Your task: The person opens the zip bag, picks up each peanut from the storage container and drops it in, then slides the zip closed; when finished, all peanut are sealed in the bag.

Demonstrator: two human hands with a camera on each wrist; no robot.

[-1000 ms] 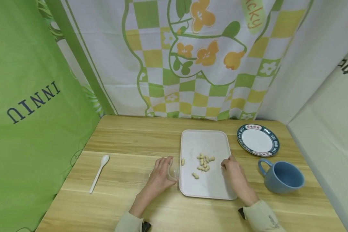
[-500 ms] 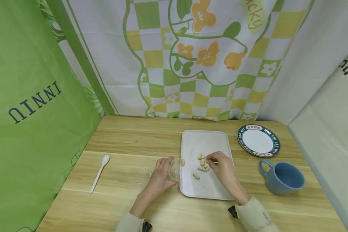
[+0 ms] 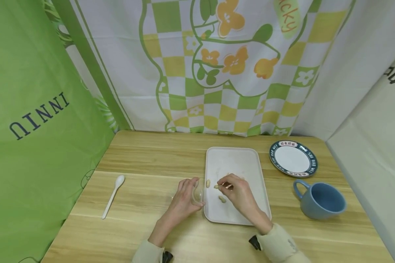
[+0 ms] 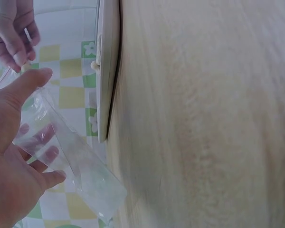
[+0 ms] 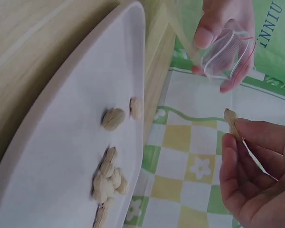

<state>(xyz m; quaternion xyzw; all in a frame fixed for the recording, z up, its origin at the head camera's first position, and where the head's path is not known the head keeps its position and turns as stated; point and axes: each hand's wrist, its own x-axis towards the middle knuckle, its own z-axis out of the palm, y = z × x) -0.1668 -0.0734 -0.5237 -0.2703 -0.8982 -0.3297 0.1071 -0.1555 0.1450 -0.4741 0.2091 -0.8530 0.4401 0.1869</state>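
My left hand [image 3: 184, 199] grips a clear zip bag [image 3: 196, 191] at the left edge of a white tray [image 3: 237, 160]. In the left wrist view the bag [image 4: 71, 152] hangs between thumb and fingers of my left hand [image 4: 14, 156]. My right hand [image 3: 228, 187] hovers over the tray and pinches one peanut [image 3: 216, 186], a short way from the bag. The right wrist view shows that peanut [image 5: 232, 123] between my fingertips [image 5: 256, 137], with the bag [image 5: 225, 52] beyond it. Loose peanuts [image 5: 109, 175] lie on the tray [image 5: 61, 142]; my right hand hides part of the pile in the head view.
A white plastic spoon [image 3: 113, 195] lies at the left on the wooden table [image 3: 145, 160]. A blue-rimmed plate [image 3: 293, 159] and a blue mug [image 3: 320, 200] stand right of the tray. Patterned curtains close off the back and left.
My right hand went from the tray's right edge to the peanut pile, pinched a peanut, and carried it left toward the bag. The left hand stayed put with the bag.
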